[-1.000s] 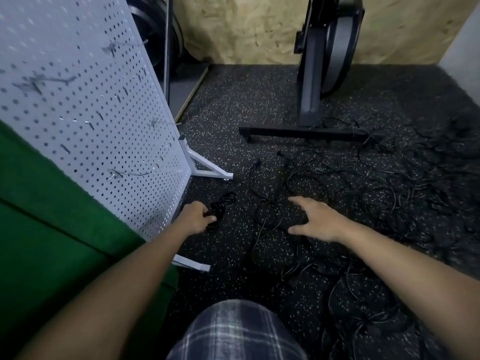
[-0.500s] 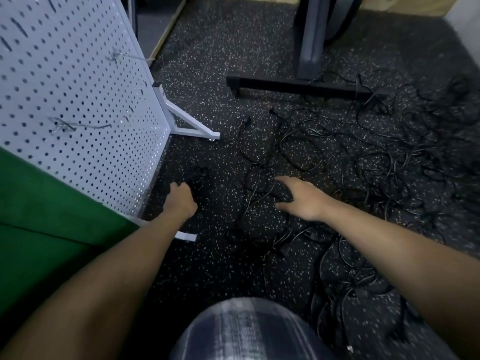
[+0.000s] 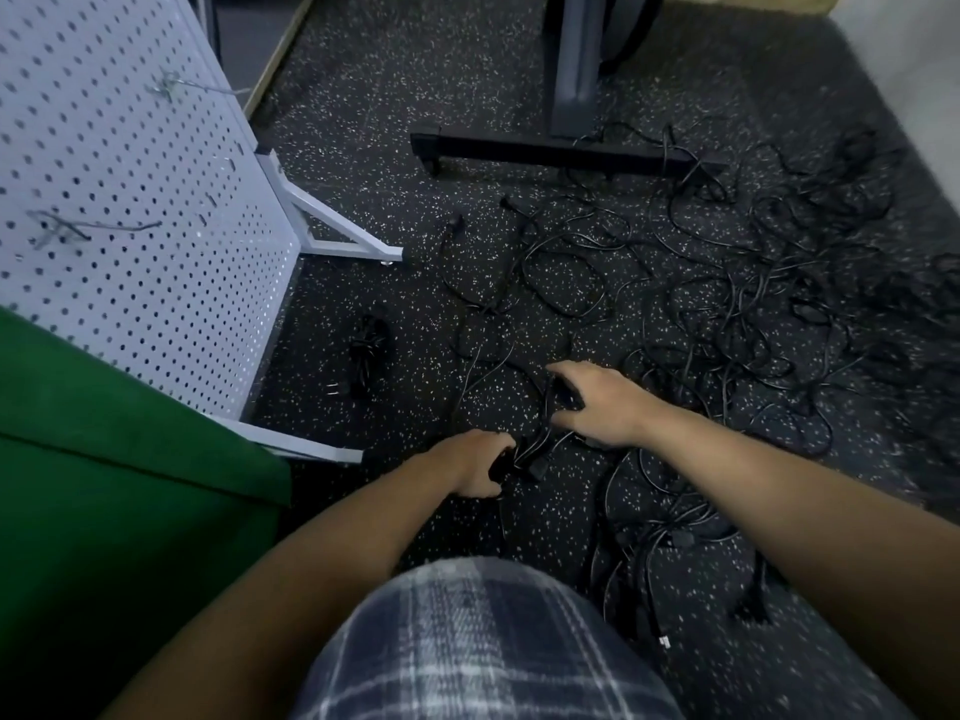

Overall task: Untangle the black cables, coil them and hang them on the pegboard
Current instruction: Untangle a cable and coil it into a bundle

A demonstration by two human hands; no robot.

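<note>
**Left hand grips cable ends by the pegboard**

The left hand [image 3: 475,462] is clenched round a bunch of black cable ends [image 3: 524,457] on the floor [image 3: 415,96], just right of the pegboard's [image 3: 130,200] near foot [image 3: 311,449]. The right hand [image 3: 597,402] lies farther right of the pegboard, fingers straight and spread over the same strands, grasping nothing that shows. The tangle [image 3: 727,304] sprawls well right of the pegboard. One small coil [image 3: 369,350] lies close to the pegboard's base, apart from both hands. A wire hook [image 3: 93,228] juts from the pegboard's face.
</note>
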